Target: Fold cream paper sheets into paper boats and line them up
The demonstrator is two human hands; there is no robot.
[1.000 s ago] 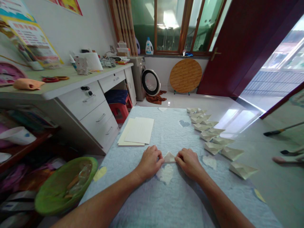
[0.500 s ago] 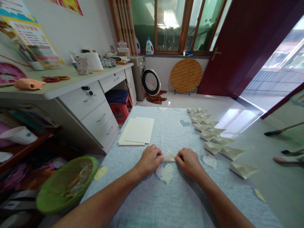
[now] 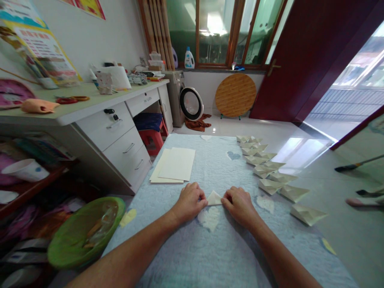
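Observation:
A small folded piece of cream paper [image 3: 214, 198] lies on the light blue quilted mat [image 3: 210, 248] in front of me. My left hand [image 3: 189, 201] pinches its left corner with curled fingers. My right hand [image 3: 239, 204] pinches its right corner the same way. A stack of flat cream sheets [image 3: 175, 170] lies on the mat just beyond my left hand. A row of several finished paper boats [image 3: 270, 176] runs along the mat's right edge, from far to near.
A white desk with drawers [image 3: 114, 132] stands to the left. A green plastic basin [image 3: 85, 232] sits on the floor near my left forearm. A washing machine [image 3: 186, 102] and a round wooden board [image 3: 235, 95] stand at the far wall. Bare tiled floor lies to the right.
Both hands stay pinched on the folded paper; only the view has shifted very slightly.

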